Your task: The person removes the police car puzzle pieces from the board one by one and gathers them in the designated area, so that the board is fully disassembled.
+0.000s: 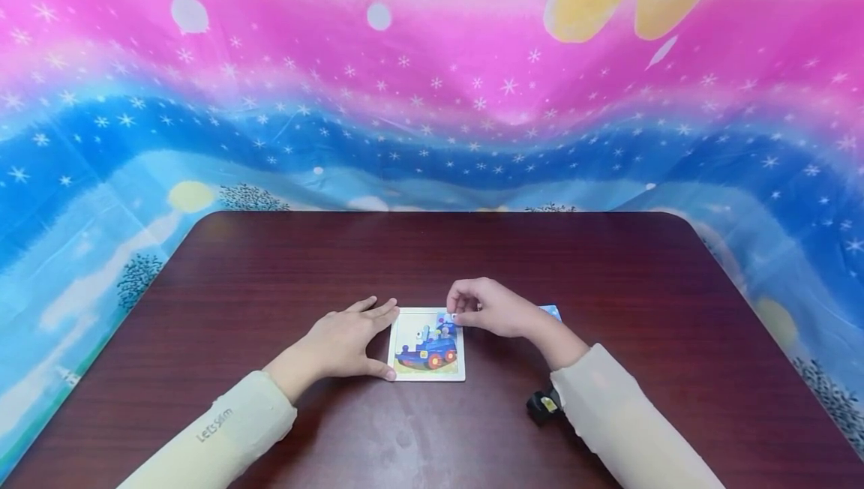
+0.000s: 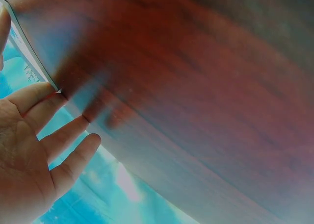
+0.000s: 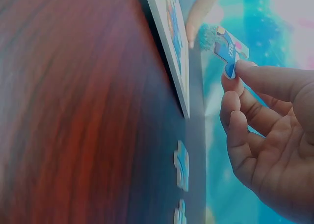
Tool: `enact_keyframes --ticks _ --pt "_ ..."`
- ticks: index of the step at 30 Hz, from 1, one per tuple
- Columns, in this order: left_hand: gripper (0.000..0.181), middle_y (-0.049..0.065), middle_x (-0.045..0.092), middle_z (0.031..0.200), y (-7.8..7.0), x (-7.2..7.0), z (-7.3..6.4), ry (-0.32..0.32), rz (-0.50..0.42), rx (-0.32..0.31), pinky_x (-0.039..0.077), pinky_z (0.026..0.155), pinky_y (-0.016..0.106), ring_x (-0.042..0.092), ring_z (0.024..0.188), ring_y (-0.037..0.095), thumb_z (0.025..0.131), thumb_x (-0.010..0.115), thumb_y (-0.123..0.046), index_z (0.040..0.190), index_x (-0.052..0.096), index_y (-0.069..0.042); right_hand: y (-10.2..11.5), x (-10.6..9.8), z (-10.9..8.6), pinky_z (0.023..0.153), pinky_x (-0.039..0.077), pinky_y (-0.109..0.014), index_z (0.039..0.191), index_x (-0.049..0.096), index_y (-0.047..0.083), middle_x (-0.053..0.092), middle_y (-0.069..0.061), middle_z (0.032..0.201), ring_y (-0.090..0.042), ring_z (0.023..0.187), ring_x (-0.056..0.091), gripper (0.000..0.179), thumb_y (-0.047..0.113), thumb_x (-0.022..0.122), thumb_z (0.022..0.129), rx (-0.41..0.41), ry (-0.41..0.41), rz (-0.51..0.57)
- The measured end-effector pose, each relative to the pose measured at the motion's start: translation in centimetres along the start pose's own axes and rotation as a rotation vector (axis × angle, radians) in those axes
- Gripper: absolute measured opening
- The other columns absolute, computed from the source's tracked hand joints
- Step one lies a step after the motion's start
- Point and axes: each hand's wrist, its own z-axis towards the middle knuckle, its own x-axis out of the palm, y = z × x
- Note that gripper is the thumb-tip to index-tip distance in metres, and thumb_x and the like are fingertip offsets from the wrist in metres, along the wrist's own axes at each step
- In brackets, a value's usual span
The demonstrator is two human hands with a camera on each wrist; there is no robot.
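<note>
A square jigsaw tray (image 1: 432,379) with a pale rim lies on the table, its picture a blue train with red wheels. My left hand (image 1: 340,339) is spread along the tray's left side, thumb at the near corner and fingertips at the far one. In the left wrist view the fingers (image 2: 73,138) look straight and apart. Over the tray's upper right part, my right hand (image 1: 496,307) pinches a jigsaw piece (image 3: 228,52) between thumb and forefinger. That piece is blue with white lettering, tilted, and raised above the tray in the right wrist view.
Loose jigsaw pieces (image 3: 182,166) lie on the table right of the tray; in the head view one blue piece (image 1: 550,311) shows behind my right wrist. A small black object (image 1: 542,406) sits beside the right sleeve. A patterned cloth (image 1: 432,99) hangs behind the table.
</note>
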Motion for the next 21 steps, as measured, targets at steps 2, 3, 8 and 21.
enact_keyframes --ticks 2,3,8,21 --pt "0.100 -0.004 0.038 0.160 0.0 0.0 0.0 0.002 -0.002 0.003 0.045 0.099 0.063 0.033 0.149 0.030 0.071 0.078 -0.066 0.152 0.042 -0.020 -0.2 -0.4 -0.4 0.074 0.050 -0.029 0.095 0.065 0.010 0.063 0.002 0.085 -0.013 0.080 0.057 0.004 0.007 0.067 0.093 0.004 -0.004 0.005" --pt "0.100 -0.004 0.038 0.160 0.0 0.0 0.0 0.003 -0.004 0.005 0.045 0.099 0.064 0.033 0.149 0.030 0.071 0.078 -0.066 0.152 0.042 -0.020 -0.2 -0.5 -0.5 0.074 0.051 -0.029 0.095 0.064 0.009 0.063 0.001 0.085 -0.014 0.080 0.057 0.004 0.007 0.067 0.093 0.006 -0.006 0.010" --pt "0.099 -0.002 0.038 0.160 0.1 0.1 0.1 0.003 -0.012 0.015 0.045 0.098 0.064 0.033 0.149 0.032 0.072 0.078 -0.065 0.152 0.043 -0.018 -0.5 -1.3 -1.2 0.065 0.052 -0.028 0.096 0.064 0.008 0.063 -0.001 0.085 -0.015 0.079 0.057 0.005 0.006 0.067 0.093 0.016 -0.021 0.019" --pt "0.101 -0.003 0.037 0.160 0.1 0.1 0.0 0.002 0.001 0.015 0.046 0.098 0.063 0.033 0.149 0.031 0.072 0.077 -0.067 0.153 0.041 -0.018 -3.0 -2.1 -3.2 0.073 0.051 -0.028 0.095 0.064 0.012 0.063 0.000 0.087 -0.015 0.080 0.056 0.009 0.005 0.069 0.092 0.053 -0.060 -0.019"
